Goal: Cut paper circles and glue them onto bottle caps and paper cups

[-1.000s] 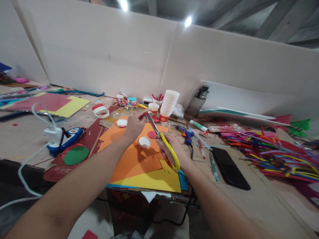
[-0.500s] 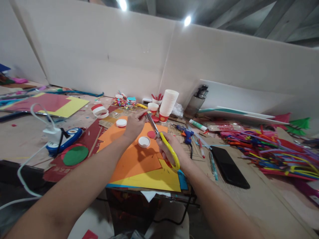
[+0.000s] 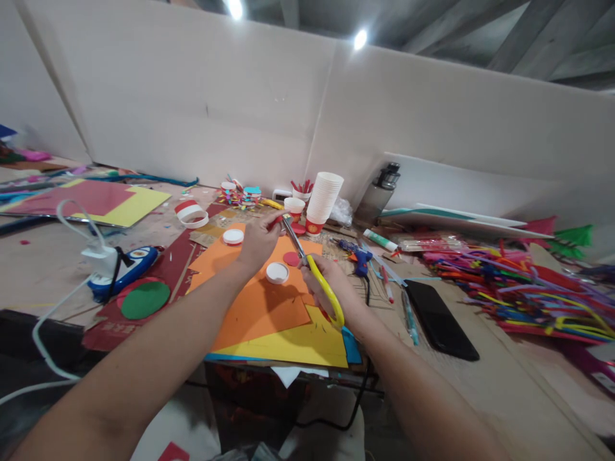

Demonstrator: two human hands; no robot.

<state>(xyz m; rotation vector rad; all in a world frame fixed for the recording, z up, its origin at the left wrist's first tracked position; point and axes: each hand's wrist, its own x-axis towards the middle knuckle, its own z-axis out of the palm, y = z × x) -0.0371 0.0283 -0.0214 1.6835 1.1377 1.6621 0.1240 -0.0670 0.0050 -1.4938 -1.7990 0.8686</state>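
Note:
My right hand (image 3: 327,285) grips scissors (image 3: 327,291) with yellow handles, their blades pointing up and to the left. The blade tips meet the fingers of my left hand (image 3: 262,240), which pinches a small red piece (image 3: 275,221), mostly hidden by the fingers. Below the hands, a shallow white cup bottom (image 3: 277,273) and a red paper disc (image 3: 291,258) lie on orange paper (image 3: 259,317). Another white cup bottom (image 3: 233,237) sits just left of my left hand. Yellow paper (image 3: 307,349) shows under the orange sheets.
Behind the hands stand stacked paper cups (image 3: 325,198) and a dark bottle (image 3: 379,192). A blue glue gun (image 3: 361,262), a phone (image 3: 439,320) and many pipe cleaners (image 3: 523,288) lie to the right. On the left are a cut cup ring (image 3: 192,214) and a green disc (image 3: 145,300).
Both hands keep nearly the same pose, with the scissors still at the red piece. The whole view has shifted very slightly.

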